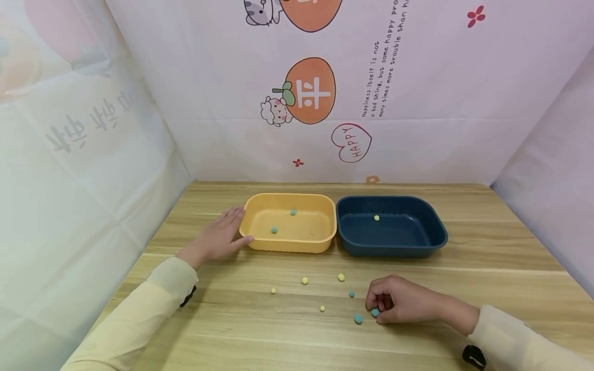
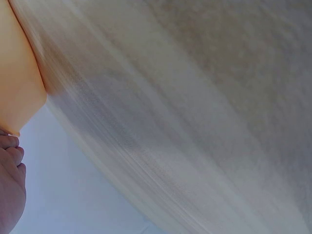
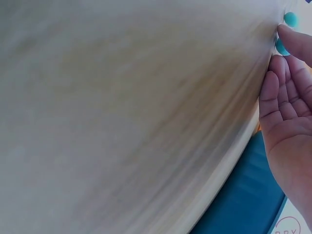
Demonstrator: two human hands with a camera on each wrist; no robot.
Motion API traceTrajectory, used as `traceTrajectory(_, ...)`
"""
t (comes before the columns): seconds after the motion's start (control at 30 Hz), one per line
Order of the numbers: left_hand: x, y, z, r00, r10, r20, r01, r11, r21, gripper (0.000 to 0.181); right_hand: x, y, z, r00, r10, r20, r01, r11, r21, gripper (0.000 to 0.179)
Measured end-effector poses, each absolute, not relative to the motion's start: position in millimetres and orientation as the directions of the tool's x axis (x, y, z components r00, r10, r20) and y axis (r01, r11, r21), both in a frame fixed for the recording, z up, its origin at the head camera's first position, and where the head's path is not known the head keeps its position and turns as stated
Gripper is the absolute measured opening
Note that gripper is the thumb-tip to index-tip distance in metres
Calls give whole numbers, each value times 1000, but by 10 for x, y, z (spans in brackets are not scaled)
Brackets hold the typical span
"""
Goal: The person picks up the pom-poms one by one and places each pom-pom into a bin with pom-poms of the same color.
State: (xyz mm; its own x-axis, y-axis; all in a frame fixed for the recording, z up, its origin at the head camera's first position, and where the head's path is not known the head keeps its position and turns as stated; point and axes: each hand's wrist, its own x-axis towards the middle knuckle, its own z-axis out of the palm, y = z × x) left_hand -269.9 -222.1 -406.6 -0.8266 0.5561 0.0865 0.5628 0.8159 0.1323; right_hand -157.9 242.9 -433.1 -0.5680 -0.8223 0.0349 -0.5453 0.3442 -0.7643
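My right hand point(image 1: 406, 299) is low over the table, its fingers curled and its thumb and fingertips pinching a small teal ball point(image 1: 375, 313). That same teal ball point(image 3: 282, 47) shows between thumb and fingers in the right wrist view. Just left of it lies a second teal ball point(image 1: 358, 319), and a smaller teal ball point(image 1: 351, 294) is farther up. My left hand point(image 1: 223, 234) rests against the left end of a yellow bin point(image 1: 290, 246), fingers along its outside and thumb at the front rim. Two teal balls point(image 1: 274, 230) are inside this bin.
A dark blue bin point(image 1: 394, 251) stands right beside the yellow one, with one pale yellow ball point(image 1: 376, 218) in it. Several pale yellow balls point(image 1: 304, 281) lie scattered on the wooden table point(image 1: 241, 319). Printed cloth point(image 1: 223, 103) hangs behind the table and along both sides.
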Motion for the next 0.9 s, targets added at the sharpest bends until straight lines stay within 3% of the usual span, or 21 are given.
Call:
traceTrajectory(0.57,-2691,-2215,-4056,-831,552,72,556,820,135,91,-1570,2432,-4309,-599,-801,2,-497,370,-785,16)
traceTrajectory(0.9,-2695,-2217,-4055,-832,550,72,554,821,135,91,-1563,2438,-4138,-680,-733,-26,-435,431,-791,12)
